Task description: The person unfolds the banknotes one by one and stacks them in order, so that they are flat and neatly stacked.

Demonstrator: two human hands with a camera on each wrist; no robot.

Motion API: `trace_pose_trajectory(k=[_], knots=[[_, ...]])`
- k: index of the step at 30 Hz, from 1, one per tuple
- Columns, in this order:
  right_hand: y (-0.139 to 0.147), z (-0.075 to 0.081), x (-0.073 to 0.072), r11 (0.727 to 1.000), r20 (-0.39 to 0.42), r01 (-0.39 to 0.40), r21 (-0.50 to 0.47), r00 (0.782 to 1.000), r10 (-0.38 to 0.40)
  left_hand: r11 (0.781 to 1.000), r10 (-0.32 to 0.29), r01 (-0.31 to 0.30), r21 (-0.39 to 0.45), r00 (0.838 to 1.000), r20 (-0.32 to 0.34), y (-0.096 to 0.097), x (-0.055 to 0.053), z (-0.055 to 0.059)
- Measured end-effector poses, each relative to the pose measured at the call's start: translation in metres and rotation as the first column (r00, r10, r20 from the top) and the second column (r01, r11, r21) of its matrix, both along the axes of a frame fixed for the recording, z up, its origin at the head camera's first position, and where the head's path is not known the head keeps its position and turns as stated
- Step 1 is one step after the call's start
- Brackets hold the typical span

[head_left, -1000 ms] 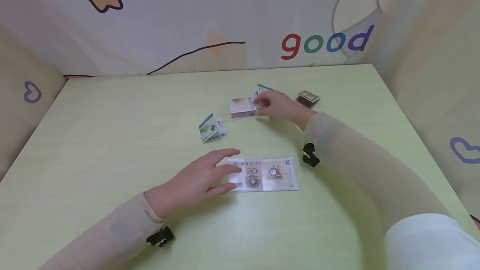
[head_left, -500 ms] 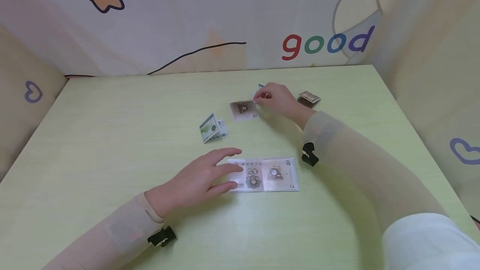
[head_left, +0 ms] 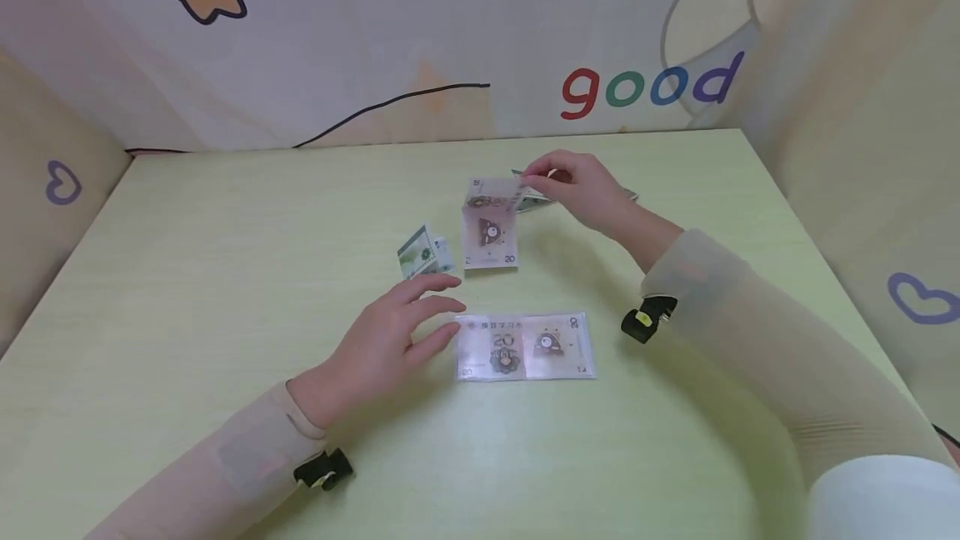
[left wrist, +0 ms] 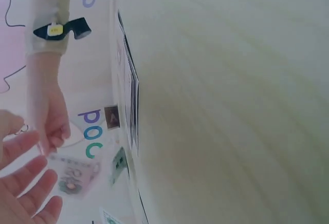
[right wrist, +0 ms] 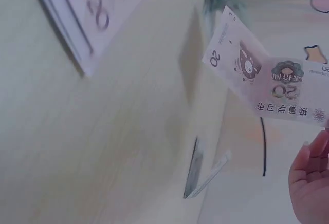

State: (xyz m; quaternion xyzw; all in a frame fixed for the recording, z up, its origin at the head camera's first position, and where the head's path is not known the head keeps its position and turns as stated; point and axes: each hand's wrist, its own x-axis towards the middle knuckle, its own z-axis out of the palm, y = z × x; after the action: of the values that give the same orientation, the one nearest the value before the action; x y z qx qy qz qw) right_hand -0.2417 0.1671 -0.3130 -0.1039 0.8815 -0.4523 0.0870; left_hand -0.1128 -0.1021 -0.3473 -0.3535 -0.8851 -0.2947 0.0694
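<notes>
While the right hand [head_left: 588,190] pinches a creased paper note [head_left: 490,240], left hand [head_left: 375,344] loosely spread, beside a flat rectangular stack [head_left: 555,361]

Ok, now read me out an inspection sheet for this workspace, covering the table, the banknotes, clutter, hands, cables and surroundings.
Surface: pale wood-grain table.
Job's things: pink 20 note, creased, held above the table; flat stack of 20 notes nearer the wearer.
Clutter: only other notes seen: a folded green note, another folded green note and a brown note.
Left hand: holds nothing; fingers spread near the stack; contact unclear.
Right hand: pinches the pink 20 note by a corner.
Cables: nothing seen.
Surroundings: printed backdrop with a star, hearts and "good".
</notes>
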Motion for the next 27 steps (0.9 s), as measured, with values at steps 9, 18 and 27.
trace_pose_trajectory(k=[9, 18, 27], knots=[[0.015, 0.007, 0.039, 0.998, 0.065, -0.059, -0.012, 0.996, 0.059, 0.941, 0.124, -0.152, 0.303, 0.986, 0.11, 0.004, -0.014, 0.006], [0.012, 0.009, 0.06, 0.977, 0.033, -0.212, -0.038, 0.976, 0.213, 0.94, 0.091, -0.127, 0.315, 0.988, 0.127, 0.038, -0.03, 0.023], [0.004, 0.012, 0.076, 0.977, -0.03, -0.189, 0.1, 0.981, 0.192, 0.941, 0.112, -0.15, 0.302, 0.984, 0.14, 0.051, -0.03, 0.026]])
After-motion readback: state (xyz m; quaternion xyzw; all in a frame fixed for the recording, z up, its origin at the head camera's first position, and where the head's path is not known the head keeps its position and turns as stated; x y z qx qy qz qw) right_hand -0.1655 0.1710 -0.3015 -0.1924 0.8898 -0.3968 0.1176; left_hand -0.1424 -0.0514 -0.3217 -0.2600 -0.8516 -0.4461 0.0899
